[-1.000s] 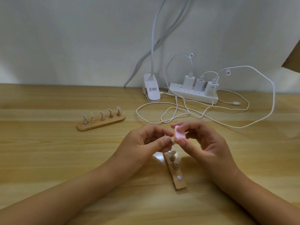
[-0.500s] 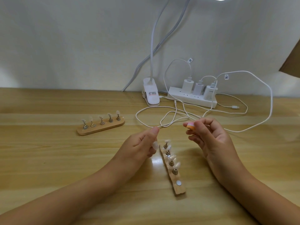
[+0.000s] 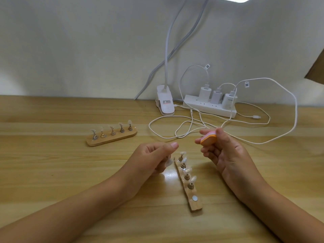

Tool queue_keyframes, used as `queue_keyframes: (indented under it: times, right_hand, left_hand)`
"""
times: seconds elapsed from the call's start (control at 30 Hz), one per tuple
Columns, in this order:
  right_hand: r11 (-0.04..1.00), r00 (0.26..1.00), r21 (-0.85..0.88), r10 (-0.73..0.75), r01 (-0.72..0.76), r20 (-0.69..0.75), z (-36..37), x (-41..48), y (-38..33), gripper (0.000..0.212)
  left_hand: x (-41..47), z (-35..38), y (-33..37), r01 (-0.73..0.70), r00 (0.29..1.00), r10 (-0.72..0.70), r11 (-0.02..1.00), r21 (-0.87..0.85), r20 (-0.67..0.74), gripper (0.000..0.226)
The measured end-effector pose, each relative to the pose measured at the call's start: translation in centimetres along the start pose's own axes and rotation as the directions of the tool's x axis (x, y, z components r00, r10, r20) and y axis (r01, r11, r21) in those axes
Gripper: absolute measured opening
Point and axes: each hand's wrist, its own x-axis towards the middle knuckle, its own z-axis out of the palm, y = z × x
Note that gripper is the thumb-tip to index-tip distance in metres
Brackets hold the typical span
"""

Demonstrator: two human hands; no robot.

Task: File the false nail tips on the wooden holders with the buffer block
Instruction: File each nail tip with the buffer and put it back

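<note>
My right hand [image 3: 226, 155] pinches a small pink and orange buffer block [image 3: 208, 139] between thumb and fingers, raised above the table. My left hand [image 3: 154, 159] holds a clear false nail tip on its peg [image 3: 168, 162] in curled fingers, just left of the near wooden holder [image 3: 190, 186]. That holder lies lengthwise between my hands, with several nail tips standing on it and one bare magnet spot [image 3: 194, 198] at its near end. A second wooden holder [image 3: 112, 137] with several tips lies further back on the left.
A white power strip [image 3: 208, 107] with three chargers sits by the wall, its white cables [image 3: 184, 127] looping over the wooden table [image 3: 52, 172] behind my hands. A white clip lamp base [image 3: 165, 103] stands left of the strip.
My hands have moved apart. The right hand carried the buffer block up and to the right; the left hand lowered with the nail tip beside the near holder.
</note>
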Motion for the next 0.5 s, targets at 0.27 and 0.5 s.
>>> queue_keyframes:
  times: [0.27,0.5]
  right_hand:
    - [0.997,0.999,0.074,0.021,-0.018,-0.038,-0.2,0.1,0.0,0.04]
    - [0.933,0.953,-0.197,-0.3,0.3,0.031,0.2,-1.3,-0.2,0.024]
  left_hand:
    - [0.2,0.0,0.1,0.034,0.998,-0.03,0.996,-0.084,0.05,0.041]
    - [0.4,0.5,-0.2,0.018,0.996,-0.014,0.999,-0.044,0.093,0.032]
